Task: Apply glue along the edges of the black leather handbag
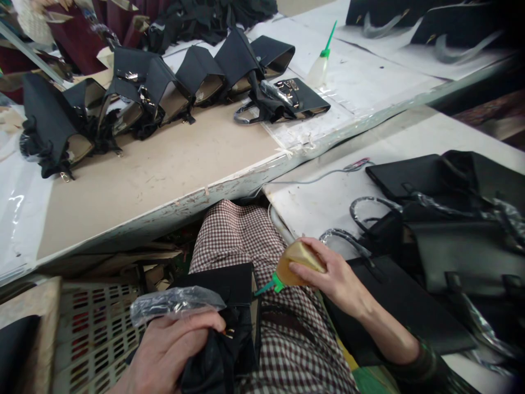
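My right hand (328, 273) is wrapped round a squeeze bottle (296, 264) of yellowish liquid with a green cap and a thin green nozzle. The bottle is tilted, and its nozzle tip meets the open edge of a black handbag (235, 287) lying on my lap. My left hand (176, 345) grips that handbag from the near side, fingers closed on its black lining and the base of its handle. Clear plastic wrap (176, 302) covers the handle beside my fingers. A small gold clasp shows at my fingertip. Part of the bag is hidden under the left hand.
Several black bags (200, 74) stand along the worktable (164, 175) ahead. A second bottle (319, 70) with a green nozzle stands behind them. More black bags (459, 257) pile on the right table (311, 202). A plastic crate (96, 328) sits low at left.
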